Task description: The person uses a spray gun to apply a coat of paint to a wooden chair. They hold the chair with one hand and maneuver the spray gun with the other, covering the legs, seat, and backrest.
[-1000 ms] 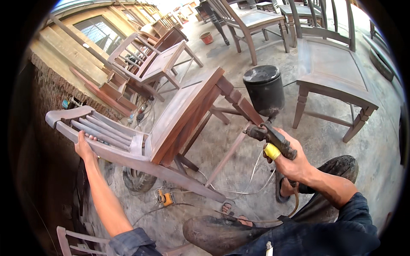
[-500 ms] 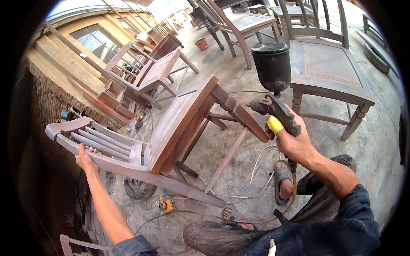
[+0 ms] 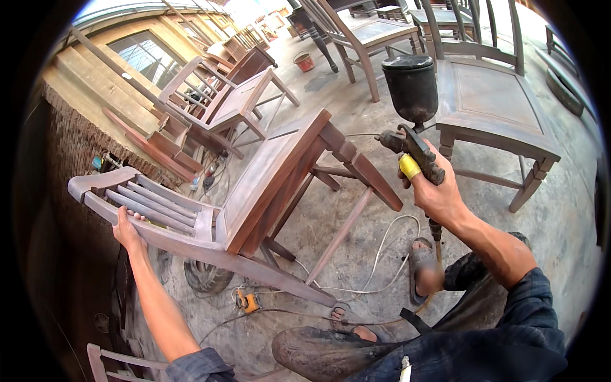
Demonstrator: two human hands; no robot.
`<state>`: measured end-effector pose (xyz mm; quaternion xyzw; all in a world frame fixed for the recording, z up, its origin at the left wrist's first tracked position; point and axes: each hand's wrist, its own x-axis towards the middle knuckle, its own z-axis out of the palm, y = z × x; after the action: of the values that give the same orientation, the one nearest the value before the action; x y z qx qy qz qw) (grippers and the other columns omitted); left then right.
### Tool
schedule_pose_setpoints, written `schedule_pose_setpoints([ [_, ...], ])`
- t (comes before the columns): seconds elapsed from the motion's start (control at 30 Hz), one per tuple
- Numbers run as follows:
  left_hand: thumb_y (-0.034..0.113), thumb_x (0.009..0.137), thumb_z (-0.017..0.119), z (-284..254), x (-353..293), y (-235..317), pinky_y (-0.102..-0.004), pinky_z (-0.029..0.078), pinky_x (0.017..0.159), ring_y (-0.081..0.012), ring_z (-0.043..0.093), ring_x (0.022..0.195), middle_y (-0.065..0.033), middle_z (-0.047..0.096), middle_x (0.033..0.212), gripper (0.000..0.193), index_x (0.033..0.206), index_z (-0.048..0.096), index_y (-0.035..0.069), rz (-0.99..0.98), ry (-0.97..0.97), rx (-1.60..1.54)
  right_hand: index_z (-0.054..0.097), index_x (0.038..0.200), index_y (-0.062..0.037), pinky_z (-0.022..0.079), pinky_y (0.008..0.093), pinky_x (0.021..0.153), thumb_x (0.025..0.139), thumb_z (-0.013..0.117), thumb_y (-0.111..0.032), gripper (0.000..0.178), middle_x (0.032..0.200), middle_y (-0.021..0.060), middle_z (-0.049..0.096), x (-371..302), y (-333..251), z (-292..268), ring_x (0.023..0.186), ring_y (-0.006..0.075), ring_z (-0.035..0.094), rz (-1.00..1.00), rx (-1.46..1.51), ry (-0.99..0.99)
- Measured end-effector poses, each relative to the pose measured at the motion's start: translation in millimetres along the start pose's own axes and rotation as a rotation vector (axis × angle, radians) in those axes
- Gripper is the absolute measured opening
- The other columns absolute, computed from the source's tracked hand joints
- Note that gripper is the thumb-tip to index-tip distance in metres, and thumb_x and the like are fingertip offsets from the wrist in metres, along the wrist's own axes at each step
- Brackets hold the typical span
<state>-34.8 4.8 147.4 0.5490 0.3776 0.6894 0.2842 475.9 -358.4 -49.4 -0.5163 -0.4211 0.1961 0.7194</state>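
A wooden chair (image 3: 280, 178) with a slatted back leans over in front of me, tilted back to the left. My left hand (image 3: 129, 228) grips the outer rail of its backrest, thumb on the near side and fingertips showing between rail and slats. In my right hand (image 3: 440, 191) is a spray gun (image 3: 417, 153) with a black cup (image 3: 410, 89) on top, held upright. Its nozzle points left, above and beyond the chair's front leg, apart from the wood. Yellow tape (image 3: 409, 167) wraps my right thumb. A hose runs down from the gun's handle.
A second chair (image 3: 503, 102) stands at the right, with others behind it. To the left, another chair (image 3: 235, 105) is near a brick-edged ledge (image 3: 79, 121). White cable (image 3: 375, 270), an orange power tool (image 3: 248, 301) and a tyre (image 3: 207, 277) lie on the floor. A red bucket (image 3: 304, 62) stands farther back.
My right hand and the spray gun have shifted slightly to the right within the view. My left hand keeps its hold on the chair, which sits almost the same.
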Motion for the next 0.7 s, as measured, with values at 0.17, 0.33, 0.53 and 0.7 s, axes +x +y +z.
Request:
schedule_pose_setpoints([
  [0.17,0.017,0.092,0.071,-2,-2,-2,-0.0326,0.052,0.053,-0.0154,0.058,0.062,-0.0032,0.055,0.075,0.017,0.092,0.058,0.005,-0.019,-0.007,-0.034,0.056,0.138,-0.0033,0.047,0.0244,0.065,0.1,0.06,-0.011,0.038,0.085,0.0015,0.063,6,4,-2,0.073,0.0067,0.056,-0.007,0.023,-0.026],
  [0.33,0.018,0.091,0.072,-20,8,-1,-0.0347,0.051,0.055,-0.0186,0.058,0.061,-0.0053,0.058,0.078,0.019,0.096,0.059,0.005,-0.007,-0.006,-0.046,0.055,0.138,-0.0013,0.047,0.0248,0.064,0.102,0.061,-0.014,0.038,0.088,0.0019,0.062,-18,-2,12,0.073,0.0074,0.055,0.055,0.059,-0.114],
  [0.53,0.009,0.088,0.068,25,-16,5,-0.037,0.054,0.05,-0.0193,0.058,0.056,-0.0085,0.057,0.074,0.02,0.099,0.056,-0.001,0.037,0.016,-0.036,0.052,0.139,0.0024,0.048,0.0249,0.067,0.1,0.058,-0.011,0.042,0.091,0.0034,0.061,-63,-27,28,0.076,0.0088,0.057,0.153,0.055,-0.287],
  [0.7,0.013,0.089,0.07,11,-17,7,-0.0355,0.056,0.051,-0.0183,0.06,0.056,-0.0073,0.058,0.073,0.021,0.098,0.056,0.001,0.064,0.041,-0.015,0.051,0.14,0.0037,0.051,0.0283,0.076,0.094,0.061,-0.008,0.049,0.102,0.009,0.065,-90,-30,59,0.082,0.0151,0.063,0.162,0.044,-0.453],
])
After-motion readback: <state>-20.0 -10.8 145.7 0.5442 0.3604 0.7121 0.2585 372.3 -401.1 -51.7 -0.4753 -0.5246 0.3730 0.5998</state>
